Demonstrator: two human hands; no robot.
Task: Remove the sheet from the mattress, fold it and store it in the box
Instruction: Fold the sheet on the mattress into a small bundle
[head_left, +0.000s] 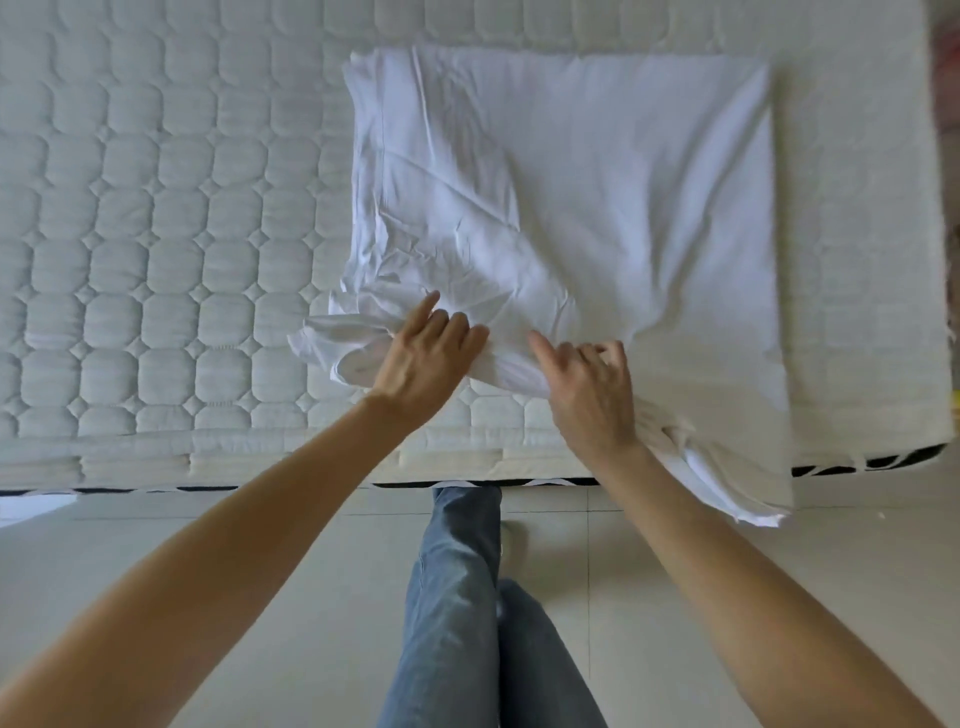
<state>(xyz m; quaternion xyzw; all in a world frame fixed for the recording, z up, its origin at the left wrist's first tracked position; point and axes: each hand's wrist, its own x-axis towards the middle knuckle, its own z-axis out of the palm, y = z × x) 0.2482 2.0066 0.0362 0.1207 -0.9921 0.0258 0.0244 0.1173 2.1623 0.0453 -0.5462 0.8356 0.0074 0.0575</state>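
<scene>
A white sheet (597, 182) lies folded into a rough rectangle on the right part of the quilted mattress (156, 234). Its near edge is bunched and wrinkled, and its near right corner hangs over the mattress side. My left hand (428, 351) rests on the bunched near-left edge, fingers bent over the cloth. Just to its right, my right hand (589, 389) pinches a fold of the near edge between its thumb and fingers. No box is in view.
The mattress side (260, 457) runs across the frame just ahead of my legs in blue jeans (467, 597). I stand on a pale tiled floor (649, 545). The mattress's right edge (935, 260) is near the frame's right border.
</scene>
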